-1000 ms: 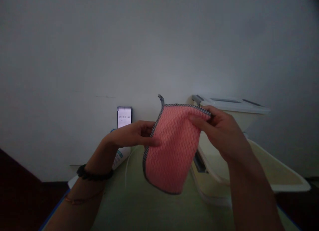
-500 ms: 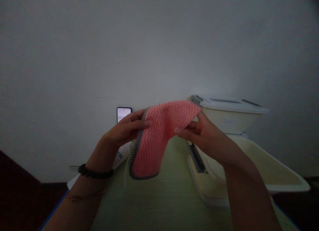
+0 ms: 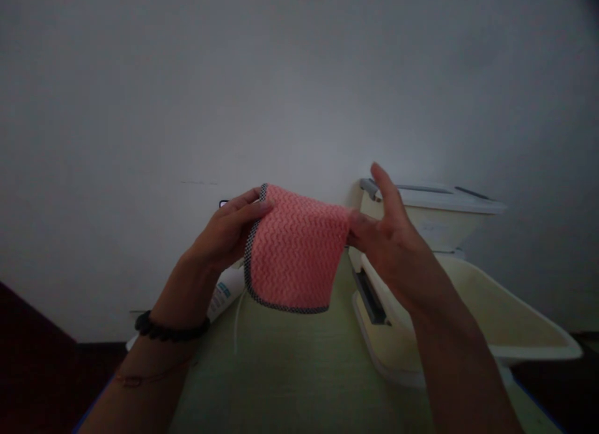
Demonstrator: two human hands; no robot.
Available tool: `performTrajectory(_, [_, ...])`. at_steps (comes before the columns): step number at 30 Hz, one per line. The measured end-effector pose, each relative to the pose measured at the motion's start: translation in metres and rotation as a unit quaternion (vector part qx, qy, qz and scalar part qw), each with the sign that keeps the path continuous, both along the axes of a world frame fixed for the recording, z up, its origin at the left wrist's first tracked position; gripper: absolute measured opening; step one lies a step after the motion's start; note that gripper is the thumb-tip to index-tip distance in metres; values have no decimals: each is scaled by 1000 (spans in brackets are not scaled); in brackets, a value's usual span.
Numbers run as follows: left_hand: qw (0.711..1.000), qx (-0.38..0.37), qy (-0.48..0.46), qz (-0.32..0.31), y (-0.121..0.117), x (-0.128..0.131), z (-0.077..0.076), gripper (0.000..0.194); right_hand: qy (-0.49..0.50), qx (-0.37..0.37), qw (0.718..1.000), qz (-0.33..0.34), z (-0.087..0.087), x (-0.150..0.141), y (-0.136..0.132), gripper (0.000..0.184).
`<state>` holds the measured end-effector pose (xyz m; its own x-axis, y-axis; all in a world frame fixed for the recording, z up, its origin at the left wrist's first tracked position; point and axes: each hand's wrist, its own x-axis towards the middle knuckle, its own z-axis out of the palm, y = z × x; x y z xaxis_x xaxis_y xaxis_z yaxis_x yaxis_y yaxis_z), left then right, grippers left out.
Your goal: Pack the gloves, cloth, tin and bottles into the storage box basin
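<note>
A pink textured cloth (image 3: 297, 253) with a black-and-white checked edge hangs folded in the air above the table. My left hand (image 3: 229, 228) pinches its left edge, thumb in front and fingers behind. At the cloth's right side, my right hand (image 3: 386, 241) grips the fold between thumb and fingers, with one finger raised away from it. Part of the right hand's grip is hidden behind the fabric. Below my left hand lies a white bottle (image 3: 228, 290) with green print, partly covered by the wrist.
On the right of the green table (image 3: 290, 371) stand cream bins (image 3: 510, 315) with grey handles, one open in front and one with a white lid (image 3: 449, 199) behind. A phone (image 3: 223, 203) shows barely above my left hand. The wall (image 3: 299, 91) rises close behind.
The cloth's right part has been folded over, so it now hangs as one squarer piece. My right hand has turned and lifted a finger. My left hand now covers most of the phone.
</note>
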<state>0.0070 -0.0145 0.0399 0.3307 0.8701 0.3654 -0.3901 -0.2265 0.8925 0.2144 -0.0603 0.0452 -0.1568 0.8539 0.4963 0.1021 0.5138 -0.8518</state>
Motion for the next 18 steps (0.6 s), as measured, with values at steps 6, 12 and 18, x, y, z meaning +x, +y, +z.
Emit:
performTrajectory(6, [995,18,45,82,-2,-6,5,32,-59,9,998,-1,0,4,1,36])
performTrajectory(12, [968,95,221,65,-7,-13,9,30,-128,34,989,-59,-3,14,5,37])
performTrajectory(18, [914,136,363,119,-16,-10,16,27,-274,86,936,-203,4,13,-1,32])
